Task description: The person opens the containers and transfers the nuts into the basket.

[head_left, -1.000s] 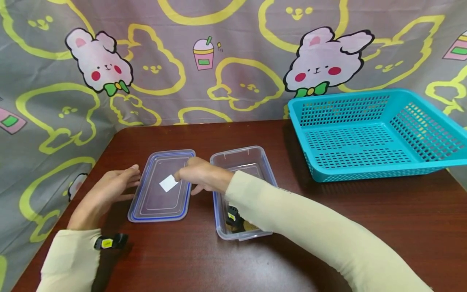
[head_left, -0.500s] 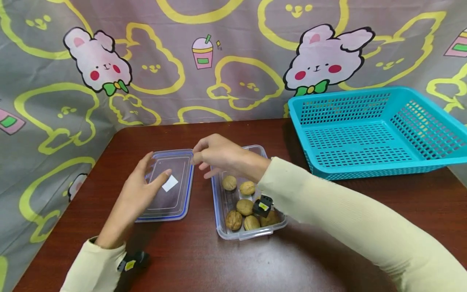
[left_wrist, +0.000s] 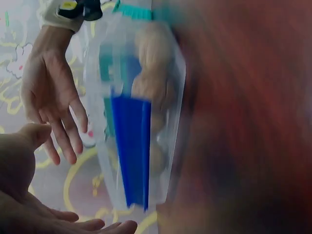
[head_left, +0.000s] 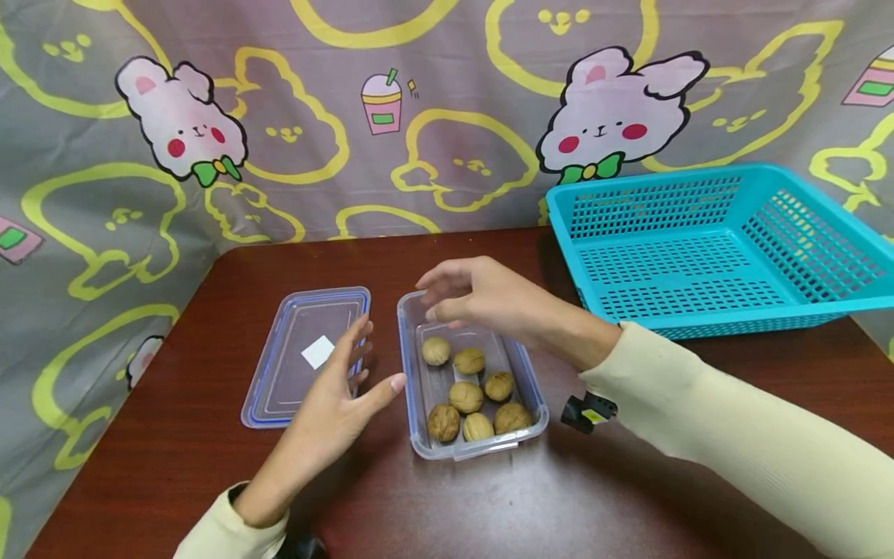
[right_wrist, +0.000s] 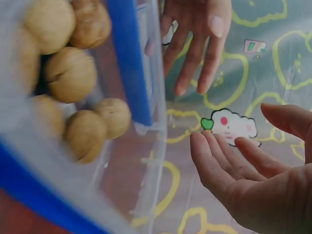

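In the head view a clear plastic box [head_left: 536, 404] stands on the table with several walnuts [head_left: 465, 397] lying in its near half. To its left lies the flat lid [head_left: 292, 380], blue-edged, with a white label [head_left: 318, 352]. My left hand [head_left: 337, 410] hovers between lid and box, fingers spread and holding nothing, its thumb close to the box's left rim. Over the far end of the box hangs my right hand [head_left: 482, 295], fingers loosely bent and nothing between them. The right wrist view shows walnuts [right_wrist: 73, 75] through the box beside the right hand [right_wrist: 253, 175]. Blue clips [left_wrist: 132, 151] run along the box sides.
A turquoise perforated basket [head_left: 680, 322] stands at the back right of the brown table [head_left: 447, 508]. Behind the table hangs a cloth [head_left: 293, 178] printed with rabbits and yellow outlines.
My right hand has gone from the lid's label to above the box's far end. My left hand has swung right from the lid's left edge toward the box. The walnuts have come into view.
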